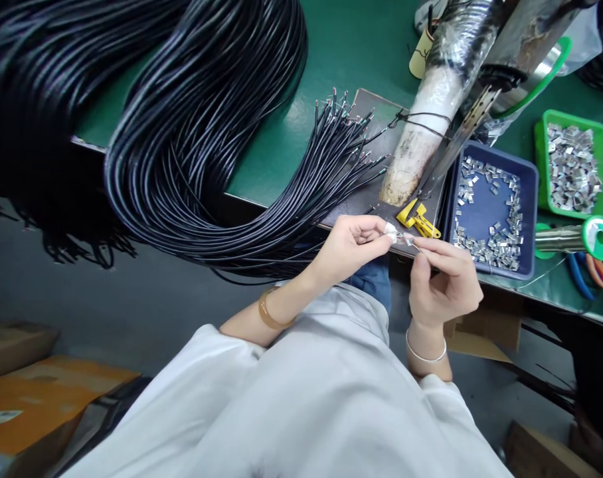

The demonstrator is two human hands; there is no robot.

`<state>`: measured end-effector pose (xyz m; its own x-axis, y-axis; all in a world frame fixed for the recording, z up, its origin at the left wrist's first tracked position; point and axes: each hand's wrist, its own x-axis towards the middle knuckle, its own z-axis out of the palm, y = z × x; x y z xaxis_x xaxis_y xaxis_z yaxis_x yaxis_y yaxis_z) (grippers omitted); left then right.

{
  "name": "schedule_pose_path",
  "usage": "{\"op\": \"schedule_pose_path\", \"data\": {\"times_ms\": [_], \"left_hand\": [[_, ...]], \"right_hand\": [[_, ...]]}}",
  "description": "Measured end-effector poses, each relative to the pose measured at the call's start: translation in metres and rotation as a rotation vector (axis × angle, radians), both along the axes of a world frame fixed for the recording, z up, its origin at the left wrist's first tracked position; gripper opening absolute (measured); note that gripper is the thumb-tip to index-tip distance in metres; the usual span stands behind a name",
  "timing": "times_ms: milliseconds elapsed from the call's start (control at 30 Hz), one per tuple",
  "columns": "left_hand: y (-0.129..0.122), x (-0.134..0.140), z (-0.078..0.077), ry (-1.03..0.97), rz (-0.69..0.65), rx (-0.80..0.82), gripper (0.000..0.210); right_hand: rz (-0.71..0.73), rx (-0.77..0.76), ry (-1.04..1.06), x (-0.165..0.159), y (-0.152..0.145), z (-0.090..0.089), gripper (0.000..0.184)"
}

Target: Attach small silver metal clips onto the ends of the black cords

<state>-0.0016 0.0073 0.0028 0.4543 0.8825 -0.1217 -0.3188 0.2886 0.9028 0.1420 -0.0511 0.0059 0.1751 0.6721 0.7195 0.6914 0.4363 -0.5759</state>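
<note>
Two hands of mine come close together over the front edge of the bench point(326, 46), with one small metal piece point(408, 240) between their fingertips. My left hand point(354, 245) is closed in a pinch at one end of it, a white covering point(390, 230) on a fingertip; my right hand point(443, 275) pinches a thin strand point(418, 250) at the other side. Whether that strand is joined to the piece, I cannot tell.

I judge the piece to be almost weightless, hard and smooth, easy to let slip, so it wants holding by its edges between thumb and forefinger. The strand looks fine enough to bend under a careless squeeze; I would grip it near its end. Alongside, the black cables point(261, 226) look springy, and heavy as a bundle.

To my right, the blue tray point(530, 219) holds loose metal pieces point(495, 249), scattered mostly toward its sides with the floor showing through the middle. Just beyond it, the green tray point(541, 162) carries a thick heap of silvery pieces point(573, 166). Farther back stands a beige cup point(418, 61) with something dark poking out.
</note>
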Motion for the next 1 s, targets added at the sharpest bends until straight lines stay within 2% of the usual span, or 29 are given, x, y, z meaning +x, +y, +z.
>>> {"op": "schedule_pose_path", "data": {"times_ms": [200, 300, 567, 767, 1000], "left_hand": [[0.005, -0.001, 0.001, 0.034, 0.028, 0.019, 0.014], [0.006, -0.001, 0.0, 0.036, 0.044, 0.028, 0.017], [0.008, 0.005, 0.0, 0.033, 0.081, 0.021, 0.014], [0.011, 0.009, 0.003, 0.055, 0.13, 0.035, 0.012], [0.011, 0.008, 0.009, 0.1, 0.144, 0.079, 0.008]], "right_hand": [[0.0, -0.099, 0.126, 0.002, 0.008, -0.005, 0.009], [0.013, -0.106, 0.075, 0.005, 0.009, -0.006, 0.013], [-0.032, 0.021, -0.177, 0.005, 0.011, -0.01, 0.022], [-0.014, -0.009, -0.103, 0.004, 0.015, -0.01, 0.022], [-0.028, -0.056, -0.108, 0.004, 0.016, -0.003, 0.016]]}}
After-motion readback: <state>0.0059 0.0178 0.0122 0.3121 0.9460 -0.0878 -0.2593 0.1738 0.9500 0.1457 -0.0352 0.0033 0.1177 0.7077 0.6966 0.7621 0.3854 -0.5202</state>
